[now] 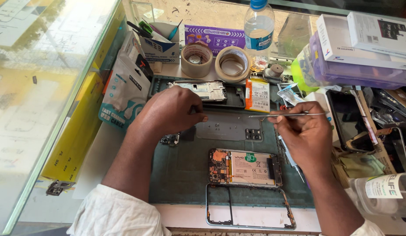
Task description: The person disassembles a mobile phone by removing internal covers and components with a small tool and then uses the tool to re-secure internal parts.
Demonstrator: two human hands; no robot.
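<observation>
My left hand (pixel 170 111) rests fingers-down on the grey repair mat (pixel 185 166), its fingertips at the near edge of an opened phone back with a bare metal plate (pixel 206 90). My right hand (pixel 304 131) grips metal tweezers (pixel 287 115) that point left over the mat. Below both hands lies an opened phone with circuit board and battery showing (pixel 245 168). An empty phone frame (pixel 249 213) lies at the mat's near edge. A loose battery with an orange label (pixel 257 95) sits beside the opened back.
Two rolls of tape (pixel 196 60) (pixel 232 64) and a water bottle (pixel 259 32) stand behind the mat. Boxes and a purple case (pixel 356 65) crowd the right. A dark phone screen (pixel 348 118) lies at right. A cable packet (pixel 124 94) leans at left beside a glass counter (pixel 37 87).
</observation>
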